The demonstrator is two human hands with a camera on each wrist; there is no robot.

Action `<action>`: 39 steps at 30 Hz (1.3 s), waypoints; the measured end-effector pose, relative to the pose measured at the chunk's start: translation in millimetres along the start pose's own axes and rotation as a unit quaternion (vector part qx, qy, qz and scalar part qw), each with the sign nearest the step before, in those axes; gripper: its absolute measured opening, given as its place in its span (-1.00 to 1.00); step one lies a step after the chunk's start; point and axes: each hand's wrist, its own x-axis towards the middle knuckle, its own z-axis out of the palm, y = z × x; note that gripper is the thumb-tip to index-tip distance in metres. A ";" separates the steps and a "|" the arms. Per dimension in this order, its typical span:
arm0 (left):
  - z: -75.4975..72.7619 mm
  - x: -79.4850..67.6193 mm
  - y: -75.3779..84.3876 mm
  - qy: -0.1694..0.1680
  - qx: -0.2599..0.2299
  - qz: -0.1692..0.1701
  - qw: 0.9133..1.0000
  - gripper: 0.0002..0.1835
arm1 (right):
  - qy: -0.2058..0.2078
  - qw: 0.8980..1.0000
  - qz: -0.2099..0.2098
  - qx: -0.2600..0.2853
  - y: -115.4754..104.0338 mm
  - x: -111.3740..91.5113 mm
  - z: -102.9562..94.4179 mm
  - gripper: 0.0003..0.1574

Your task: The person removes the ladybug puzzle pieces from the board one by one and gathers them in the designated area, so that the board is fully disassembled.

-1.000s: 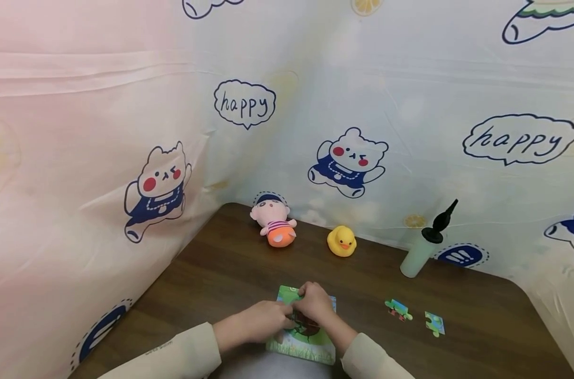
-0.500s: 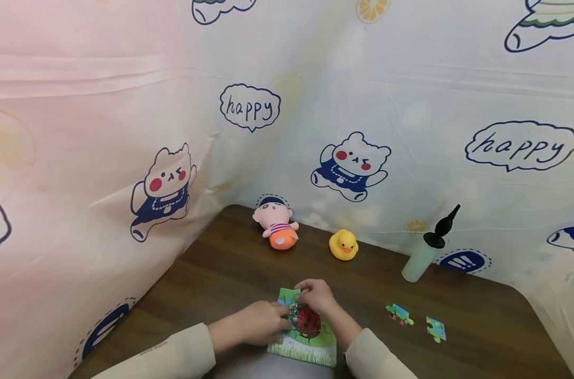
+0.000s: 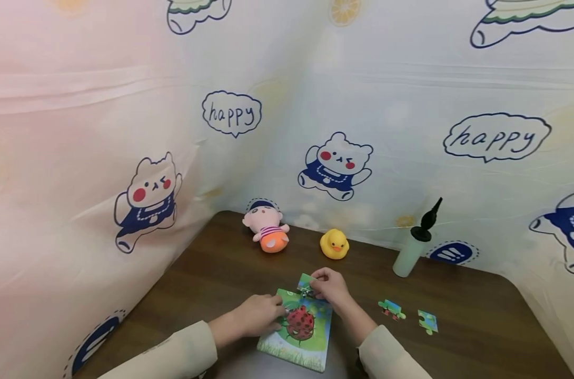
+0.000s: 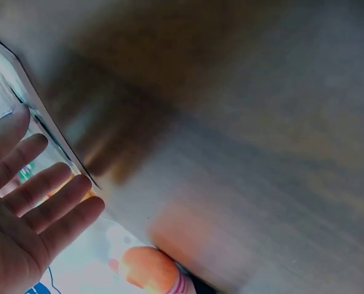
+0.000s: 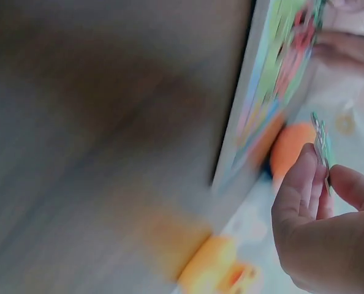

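My right hand (image 3: 333, 288) pinches a small green-and-blue jigsaw piece (image 3: 304, 281) between thumb and fingers, just past the far edge of a ladybug picture board (image 3: 294, 351). In the right wrist view that jigsaw piece (image 5: 322, 153) stands on edge between the fingertips, apart from the board (image 5: 265, 92). Along the board's left side lies my left hand (image 3: 257, 316); the left wrist view shows its fingers (image 4: 72, 217) mostly straight at the board's edge, with nothing gripped. Two loose jigsaw pieces, one (image 3: 392, 309) beside the other (image 3: 428, 321), lie to the right.
Toward the back of the brown wooden table (image 3: 211, 273) are a pink plush doll (image 3: 268, 231), a yellow rubber duck (image 3: 334, 244) and a pale green hand pump (image 3: 409, 258) with a black nozzle. A printed cloth (image 3: 277, 137) hangs behind and at the left.
My right hand has moved the jigsaw piece off the picture, to beyond its far edge, uncovering the ladybug. The left hand has stayed at the board's left side. The head view has shifted slightly.
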 end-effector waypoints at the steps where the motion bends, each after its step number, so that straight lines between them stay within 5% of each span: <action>1: 1.0 0.5 -0.3 -0.003 -0.009 -0.003 1.000 -0.76 | 0.010 1.000 0.006 0.001 2.5 0.9 -7.7 -0.76; 10: 6.0 -4.7 -6.4 -0.001 -0.054 -0.010 0.998 -0.72 | 0.094 0.994 0.048 -0.037 30.0 2.2 -79.2 -0.80; 15: 6.7 -14.5 -12.2 -0.004 -0.044 -0.004 0.999 -0.71 | 0.107 0.983 0.053 -0.136 39.5 2.0 -94.9 -0.86; 20: 4.4 -19.2 -13.7 -0.009 -0.044 -0.002 0.999 -0.71 | 0.127 0.950 0.024 -0.286 47.3 4.2 -100.6 -0.89; 27: 3.9 -19.0 -12.5 -0.009 -0.049 0.003 0.999 -0.71 | 0.126 0.918 0.006 -0.375 52.7 9.7 -99.8 -0.91; 32: 4.6 -17.9 -16.4 0.018 -0.029 0.013 0.999 -0.68 | 0.119 0.884 -0.028 -0.451 50.4 14.8 -92.8 -0.79; 36: 4.9 -16.7 -18.9 0.030 -0.029 0.014 0.999 -0.68 | 0.129 0.853 -0.117 -0.492 43.0 9.1 -73.2 -0.70; 39: 5.6 -14.9 -20.4 0.027 -0.029 0.017 0.999 -0.70 | 0.096 0.837 -0.219 -0.492 32.8 -8.9 -47.2 -0.77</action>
